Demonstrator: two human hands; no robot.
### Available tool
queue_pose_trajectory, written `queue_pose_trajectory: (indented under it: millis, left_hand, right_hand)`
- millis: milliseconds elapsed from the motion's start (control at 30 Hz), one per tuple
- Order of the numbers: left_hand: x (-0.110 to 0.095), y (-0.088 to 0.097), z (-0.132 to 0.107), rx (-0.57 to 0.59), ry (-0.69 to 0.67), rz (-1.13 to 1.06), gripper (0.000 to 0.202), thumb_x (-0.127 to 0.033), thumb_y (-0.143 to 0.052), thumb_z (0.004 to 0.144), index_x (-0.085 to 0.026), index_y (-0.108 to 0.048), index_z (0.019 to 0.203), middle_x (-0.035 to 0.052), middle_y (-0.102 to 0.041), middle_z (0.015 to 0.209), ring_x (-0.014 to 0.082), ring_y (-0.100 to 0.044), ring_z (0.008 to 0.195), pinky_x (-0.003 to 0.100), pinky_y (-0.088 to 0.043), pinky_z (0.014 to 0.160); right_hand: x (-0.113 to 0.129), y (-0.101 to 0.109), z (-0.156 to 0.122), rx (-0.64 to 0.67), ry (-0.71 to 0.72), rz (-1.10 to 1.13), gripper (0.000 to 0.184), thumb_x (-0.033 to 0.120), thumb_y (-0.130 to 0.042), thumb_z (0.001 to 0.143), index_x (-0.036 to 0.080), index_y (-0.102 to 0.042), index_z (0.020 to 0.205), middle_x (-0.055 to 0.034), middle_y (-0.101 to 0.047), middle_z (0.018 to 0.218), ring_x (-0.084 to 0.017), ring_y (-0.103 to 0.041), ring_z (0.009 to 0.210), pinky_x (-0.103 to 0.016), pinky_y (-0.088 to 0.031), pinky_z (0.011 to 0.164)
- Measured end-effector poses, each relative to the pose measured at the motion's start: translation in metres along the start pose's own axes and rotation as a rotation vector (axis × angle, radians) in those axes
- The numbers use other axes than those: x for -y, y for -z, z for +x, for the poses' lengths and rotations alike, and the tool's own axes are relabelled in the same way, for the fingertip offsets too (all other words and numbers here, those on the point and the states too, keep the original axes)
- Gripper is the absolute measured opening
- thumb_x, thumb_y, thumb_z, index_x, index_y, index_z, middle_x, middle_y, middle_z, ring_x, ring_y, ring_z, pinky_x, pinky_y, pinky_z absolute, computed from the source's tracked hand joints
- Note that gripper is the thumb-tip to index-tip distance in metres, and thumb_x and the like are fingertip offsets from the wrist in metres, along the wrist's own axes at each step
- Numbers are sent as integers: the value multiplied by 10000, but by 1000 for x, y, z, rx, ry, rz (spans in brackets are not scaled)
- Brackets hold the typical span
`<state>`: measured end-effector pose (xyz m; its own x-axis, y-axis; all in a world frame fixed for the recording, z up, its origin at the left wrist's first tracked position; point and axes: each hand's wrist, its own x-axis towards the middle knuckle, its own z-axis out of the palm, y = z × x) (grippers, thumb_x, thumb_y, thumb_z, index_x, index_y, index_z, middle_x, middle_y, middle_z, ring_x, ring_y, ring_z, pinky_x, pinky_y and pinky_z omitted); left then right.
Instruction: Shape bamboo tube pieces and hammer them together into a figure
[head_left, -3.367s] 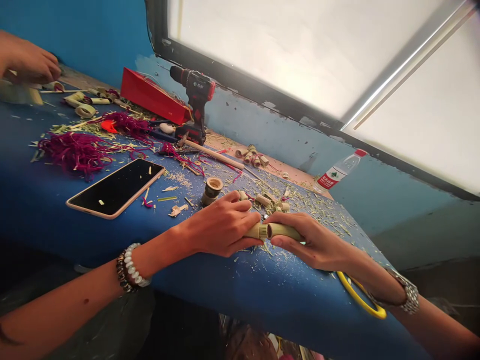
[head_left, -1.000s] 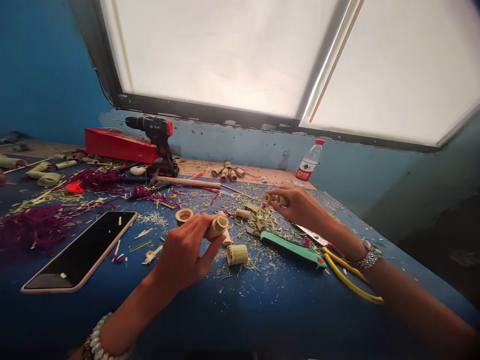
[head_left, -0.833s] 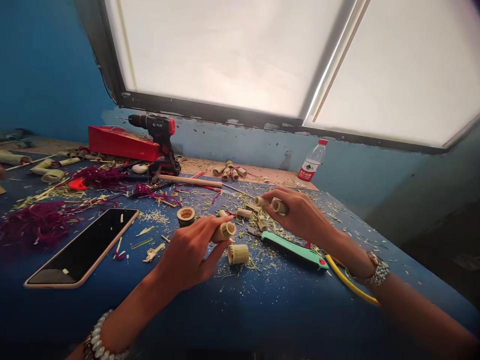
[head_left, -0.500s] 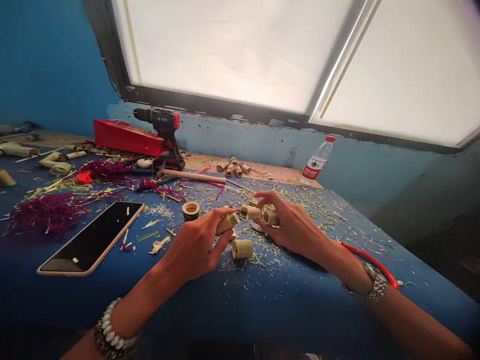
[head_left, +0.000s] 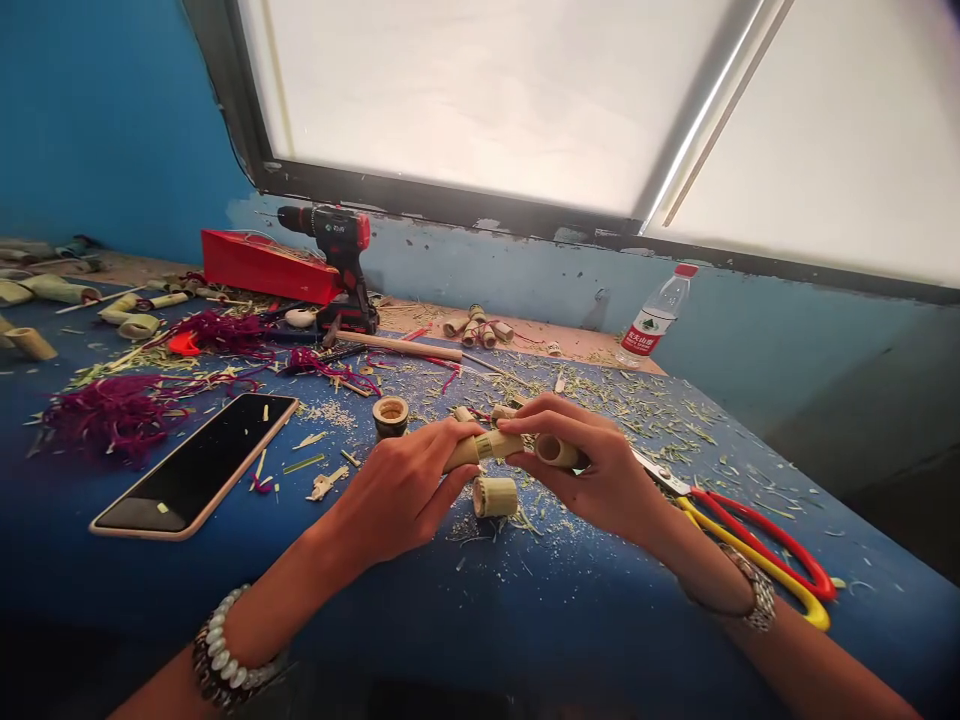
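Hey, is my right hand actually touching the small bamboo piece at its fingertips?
Touching. The head view shows the right hand pinching the bamboo piece, fingers against its top and thumb at its lower edge.

Phone (head_left: 199, 465) and bottle (head_left: 651, 325), well apart

Head camera here, looking forward and down: left hand (head_left: 405, 485) and right hand (head_left: 604, 475) close, table (head_left: 540, 610) below, window (head_left: 480, 100) beyond.
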<state>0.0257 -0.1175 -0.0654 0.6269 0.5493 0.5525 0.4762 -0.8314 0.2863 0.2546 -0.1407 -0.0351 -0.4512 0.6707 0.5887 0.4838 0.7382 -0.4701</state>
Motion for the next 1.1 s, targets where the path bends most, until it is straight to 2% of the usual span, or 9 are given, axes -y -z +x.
queue_pose_trajectory:
  millis: [200, 367, 467, 533, 600, 767, 900, 967, 1100]
  left_hand:
    - [1, -1, 0, -2, -45, 10, 257, -253, -392, 1000, -152, -471, 1222, 77, -666, 1029, 184, -653, 886, 296, -506, 715]
    - [1, -5, 1, 9, 11, 37, 299, -357, -458, 997, -184, -500, 1237, 71, -672, 1130, 200, -660, 996, 311, -509, 782]
    - [2, -6, 2, -50, 24, 31, 294, -395, -512, 975, -207, -542, 1199, 46, -698, 1094, 189, -677, 967, 296, -505, 753]
    - [3, -5, 2, -103, 25, 19, 238, -376, -553, 953, -208, -581, 1119, 34, -714, 1026, 179, -686, 916, 288, -505, 727]
    - [3, -4, 2, -158, 38, -9, 191, -346, -596, 920, -208, -606, 1050, 20, -721, 967, 165, -686, 856, 283, -510, 713]
    - [3, -1, 1, -277, 92, -125, 158, -281, -645, 871, -221, -623, 1016, -14, -721, 898, 122, -666, 746, 255, -525, 690]
    - [3, -1, 2, -250, 4, -149, 216, -246, -682, 846, -226, -625, 1053, -6, -717, 955, 127, -676, 828, 258, -531, 752]
    - [2, -2, 3, -246, -23, -141, 229, -228, -695, 834, -225, -624, 1052, -9, -713, 938, 123, -673, 826, 256, -527, 757]
    - [2, -3, 3, -263, -57, -61, 235, -208, -698, 819, -218, -620, 1041, -7, -714, 912, 130, -673, 806, 261, -520, 734]
  right_hand:
    - [-1, 0, 2, -17, 11, 17, 178, 254, -661, 916, 261, -658, 1093, -35, -630, 993, -113, -565, 669, -266, -458, 572]
    - [-9, -5, -1, 18, 2, -45, 197, 265, -676, 907, 236, -622, 1094, -37, -627, 992, -124, -572, 721, -282, -463, 666]
    - [-12, -9, -5, 23, -51, -66, 219, 306, -686, 899, 240, -572, 1074, 8, -624, 835, -114, -527, 631, -259, -418, 587]
    - [-12, -11, -8, 32, -105, -59, 225, 341, -694, 892, 249, -546, 1033, 61, -561, 679, -99, -452, 534, -244, -361, 515]
    - [-11, -12, -8, 32, -134, -32, 253, 367, -707, 882, 260, -529, 1026, 85, -507, 617, -96, -417, 504, -239, -337, 492]
    - [-7, -11, -8, 66, -216, 16, 427, 360, -712, 851, 270, -417, 1147, 21, -557, 885, -101, -480, 589, -237, -375, 499]
    - [-1, -11, -11, 168, -158, -39, 338, 212, -543, 887, 248, -341, 1155, -22, -515, 978, -123, -500, 680, -279, -442, 639]
    - [0, -10, -12, 184, -122, -38, 285, 195, -494, 911, 243, -338, 1144, -42, -505, 1027, -133, -512, 733, -298, -456, 708]
    - [0, -10, -14, 198, -126, -33, 239, 221, -470, 959, 243, -328, 1150, -55, -534, 1047, -147, -548, 781, -295, -468, 722]
